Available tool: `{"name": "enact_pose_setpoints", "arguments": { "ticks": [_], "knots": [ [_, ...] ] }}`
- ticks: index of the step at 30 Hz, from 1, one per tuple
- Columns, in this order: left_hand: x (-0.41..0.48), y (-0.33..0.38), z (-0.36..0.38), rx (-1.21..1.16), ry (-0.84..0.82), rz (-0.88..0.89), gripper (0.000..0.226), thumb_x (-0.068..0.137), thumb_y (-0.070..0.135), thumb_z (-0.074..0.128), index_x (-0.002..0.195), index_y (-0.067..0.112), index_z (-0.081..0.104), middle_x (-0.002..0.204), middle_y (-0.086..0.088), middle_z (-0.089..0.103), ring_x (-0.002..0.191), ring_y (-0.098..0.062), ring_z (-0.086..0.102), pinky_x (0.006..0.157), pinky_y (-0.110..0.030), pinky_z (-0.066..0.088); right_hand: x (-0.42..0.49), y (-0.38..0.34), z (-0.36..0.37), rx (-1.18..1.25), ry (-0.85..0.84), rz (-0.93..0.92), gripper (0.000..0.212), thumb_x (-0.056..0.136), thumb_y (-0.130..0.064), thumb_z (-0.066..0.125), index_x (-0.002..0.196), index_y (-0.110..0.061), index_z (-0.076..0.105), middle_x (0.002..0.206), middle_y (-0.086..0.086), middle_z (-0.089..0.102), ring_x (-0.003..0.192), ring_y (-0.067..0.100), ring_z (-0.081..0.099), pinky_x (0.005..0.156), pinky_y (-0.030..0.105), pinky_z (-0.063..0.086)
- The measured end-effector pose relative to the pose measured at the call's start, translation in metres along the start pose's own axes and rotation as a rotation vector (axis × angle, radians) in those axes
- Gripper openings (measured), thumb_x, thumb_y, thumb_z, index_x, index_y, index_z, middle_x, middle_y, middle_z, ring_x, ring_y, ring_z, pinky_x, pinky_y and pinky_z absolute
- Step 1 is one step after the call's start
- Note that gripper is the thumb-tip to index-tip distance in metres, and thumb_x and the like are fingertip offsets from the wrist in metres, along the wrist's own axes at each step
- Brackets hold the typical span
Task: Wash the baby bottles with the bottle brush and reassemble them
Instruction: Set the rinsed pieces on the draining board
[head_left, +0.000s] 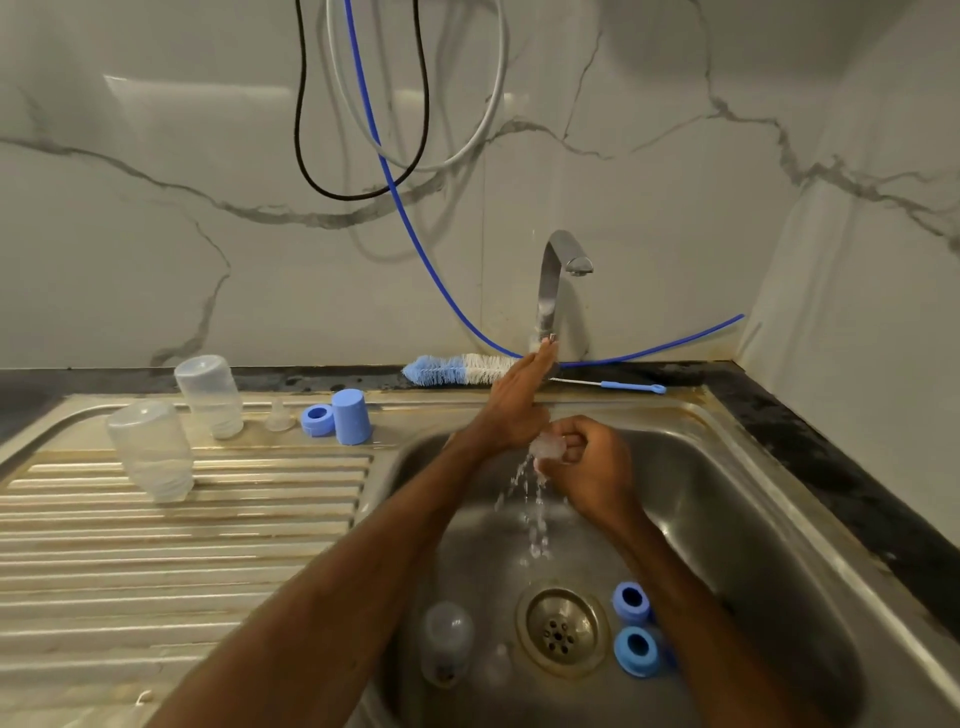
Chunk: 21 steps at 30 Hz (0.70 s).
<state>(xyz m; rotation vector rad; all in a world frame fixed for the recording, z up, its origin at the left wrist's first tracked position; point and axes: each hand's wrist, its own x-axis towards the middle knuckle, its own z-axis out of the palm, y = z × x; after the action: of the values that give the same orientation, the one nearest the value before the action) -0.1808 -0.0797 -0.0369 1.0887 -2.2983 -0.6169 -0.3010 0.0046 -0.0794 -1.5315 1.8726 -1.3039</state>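
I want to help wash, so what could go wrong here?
The wet teat might slip from the right hand and fall toward the drain. The left hand at the tap could make water splash harder. The upside-down bottles on the ribbed drainboard might tip.

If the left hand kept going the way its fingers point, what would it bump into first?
The tap: the left hand points straight fingers at its lower stem, and they seem right at it, maybe touching; depth is unclear.
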Motion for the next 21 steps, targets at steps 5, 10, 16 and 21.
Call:
{"name": "enact_pose_setpoints", "arguments": {
  "ticks": [5, 10, 16, 21],
  "knots": [
    [-0.040, -0.009, -0.012, 0.034, 0.041, -0.050, 0.073, 0.083, -0.007, 0.055, 0.151, 0.018, 0.044, 0.153, -0.011, 0.049, 0.142, -0.027, 0.042, 0.117, -0.044, 0.037, -0.003, -0.002, 0.000, 0.009, -0.077, -0.018, 0.032, 0.080, -0.014, 0.083, 0.110, -0.020, 0.073, 0.096, -0.010, 0.074, 0.083, 0.000, 0.069, 0.073, 0.012, 0.055],
    [-0.091, -0.034, -0.030, 0.139, 0.008, -0.149, 0.049, 0.089, 0.007, 0.059, 0.134, 0.026, 0.058, 0.134, -0.002, 0.062, 0.125, -0.020, 0.054, 0.102, -0.044, 0.051, -0.011, -0.015, 0.002, -0.062, -0.183, 0.009, 0.039, 0.077, -0.011, 0.085, 0.111, -0.018, 0.068, 0.093, 0.000, 0.075, 0.082, 0.010, 0.072, 0.074, 0.027, 0.061],
    [-0.135, -0.067, -0.059, 0.264, 0.077, -0.178, 0.035, 0.090, 0.008, 0.062, 0.120, 0.025, 0.067, 0.117, 0.004, 0.066, 0.110, -0.014, 0.058, 0.081, -0.029, 0.047, -0.018, -0.057, 0.006, -0.217, 0.047, -0.262, 0.028, 0.079, -0.003, 0.074, 0.103, -0.016, 0.077, 0.092, -0.004, 0.074, 0.079, 0.008, 0.064, 0.071, 0.015, 0.048],
    [-0.153, -0.088, -0.079, 0.309, 0.151, -0.276, 0.014, 0.093, 0.020, 0.070, 0.105, 0.025, 0.067, 0.106, 0.003, 0.069, 0.099, -0.017, 0.065, 0.085, -0.038, 0.058, -0.024, -0.056, 0.028, -0.451, -0.328, -0.101, 0.007, 0.086, -0.017, 0.075, 0.088, -0.014, 0.081, 0.088, 0.002, 0.078, 0.083, 0.013, 0.072, 0.079, 0.028, 0.057]
  ]
}}
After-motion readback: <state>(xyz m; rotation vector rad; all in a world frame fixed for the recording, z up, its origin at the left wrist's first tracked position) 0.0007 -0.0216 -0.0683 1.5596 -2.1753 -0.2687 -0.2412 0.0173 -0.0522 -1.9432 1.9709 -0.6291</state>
